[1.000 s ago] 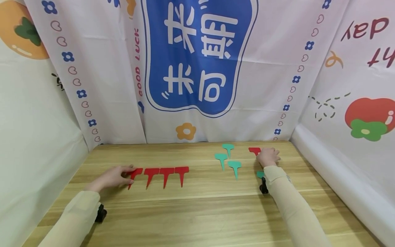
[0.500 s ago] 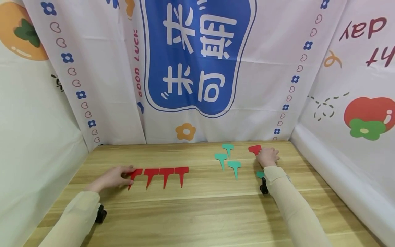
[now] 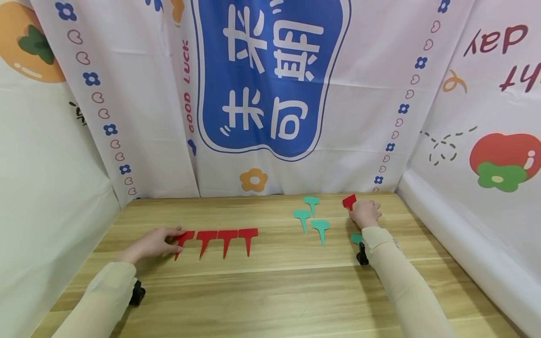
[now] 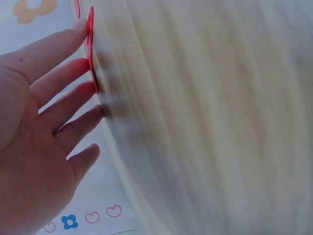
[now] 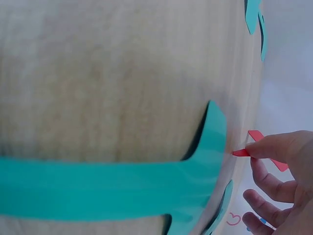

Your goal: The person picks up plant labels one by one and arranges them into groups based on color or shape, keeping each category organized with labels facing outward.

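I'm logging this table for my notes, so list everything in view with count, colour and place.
Table: 1, light wood-grain, across the lower view.
Row of red tags: 4, red, left of centre.
Held red tag: 1, red, far right of the table.
Clustered teal tags: 3, teal, right of centre.
Partly covered teal tag: 1, teal, nearer than the held red tag.
Further teal tag: apparently 1, teal, seen only in the right wrist view.
Printed cloth: count unclear, white with coloured prints, behind the table and on both sides.
Black devices: 2, black, one at each wrist.
Sleeves: 2, cream, on both arms.
Left hand: 1, bare, touching the row's leftmost tag.
Right hand: 1, bare, pinching the held red tag.
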The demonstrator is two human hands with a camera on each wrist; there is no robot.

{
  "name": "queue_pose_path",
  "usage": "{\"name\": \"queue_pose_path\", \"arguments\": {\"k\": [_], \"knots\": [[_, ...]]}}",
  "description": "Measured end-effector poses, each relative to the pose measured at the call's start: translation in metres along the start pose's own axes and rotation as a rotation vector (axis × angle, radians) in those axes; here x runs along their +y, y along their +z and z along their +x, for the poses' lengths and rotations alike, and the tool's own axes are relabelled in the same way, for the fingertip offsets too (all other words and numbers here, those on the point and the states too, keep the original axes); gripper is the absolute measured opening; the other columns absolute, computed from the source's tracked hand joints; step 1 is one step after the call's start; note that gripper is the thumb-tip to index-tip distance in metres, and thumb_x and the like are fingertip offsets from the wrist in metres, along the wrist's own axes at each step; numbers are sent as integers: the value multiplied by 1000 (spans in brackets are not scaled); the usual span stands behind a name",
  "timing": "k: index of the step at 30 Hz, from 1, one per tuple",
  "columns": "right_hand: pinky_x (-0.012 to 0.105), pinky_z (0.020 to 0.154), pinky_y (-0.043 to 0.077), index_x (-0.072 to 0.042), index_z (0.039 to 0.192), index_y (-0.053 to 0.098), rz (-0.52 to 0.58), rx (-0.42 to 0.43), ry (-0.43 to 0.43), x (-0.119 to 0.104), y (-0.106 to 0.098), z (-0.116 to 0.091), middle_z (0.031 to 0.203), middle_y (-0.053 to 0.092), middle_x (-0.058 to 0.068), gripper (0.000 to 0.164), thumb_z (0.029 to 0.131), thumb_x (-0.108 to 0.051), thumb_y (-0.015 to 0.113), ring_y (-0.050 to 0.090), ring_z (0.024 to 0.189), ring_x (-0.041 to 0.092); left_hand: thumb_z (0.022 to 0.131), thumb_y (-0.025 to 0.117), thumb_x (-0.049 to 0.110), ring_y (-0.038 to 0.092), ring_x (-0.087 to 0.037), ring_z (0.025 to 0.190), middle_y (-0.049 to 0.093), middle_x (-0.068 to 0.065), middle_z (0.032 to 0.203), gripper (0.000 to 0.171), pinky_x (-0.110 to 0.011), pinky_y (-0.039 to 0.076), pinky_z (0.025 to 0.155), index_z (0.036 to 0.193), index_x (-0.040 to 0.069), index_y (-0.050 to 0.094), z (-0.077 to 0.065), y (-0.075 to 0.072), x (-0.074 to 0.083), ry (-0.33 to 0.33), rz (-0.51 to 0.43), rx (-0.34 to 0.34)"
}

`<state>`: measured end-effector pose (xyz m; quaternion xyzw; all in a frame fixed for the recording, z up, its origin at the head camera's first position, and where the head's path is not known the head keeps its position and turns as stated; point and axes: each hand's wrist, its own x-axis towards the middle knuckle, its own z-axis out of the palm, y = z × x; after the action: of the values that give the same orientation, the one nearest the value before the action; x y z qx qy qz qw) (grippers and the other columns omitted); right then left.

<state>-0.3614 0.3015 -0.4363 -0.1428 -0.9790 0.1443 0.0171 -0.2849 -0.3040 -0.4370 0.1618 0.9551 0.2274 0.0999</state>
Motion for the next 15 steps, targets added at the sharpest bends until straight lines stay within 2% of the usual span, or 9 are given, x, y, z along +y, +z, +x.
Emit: {"name": "queue_pose_path", "arguments": {"k": [9, 15], "knots": [[62, 88, 40, 3, 77, 60, -16, -15, -6, -4, 0, 3, 111, 44, 35, 30, 88, -25, 61, 36, 108, 49, 83, 71, 36, 30, -54, 131, 38, -23, 146, 63, -67, 29, 102, 133, 2, 53, 1, 1, -3, 5, 7, 7], [63, 88, 39, 2, 74, 59, -1, -1, 1, -5, 0, 4, 110, 45, 35, 30, 86, -25, 63, 36, 108, 49, 83, 72, 35, 30, -53, 131, 38, -23, 146, 63, -67, 29, 102, 133, 2, 53, 1, 2, -4, 9, 2, 8]]}}
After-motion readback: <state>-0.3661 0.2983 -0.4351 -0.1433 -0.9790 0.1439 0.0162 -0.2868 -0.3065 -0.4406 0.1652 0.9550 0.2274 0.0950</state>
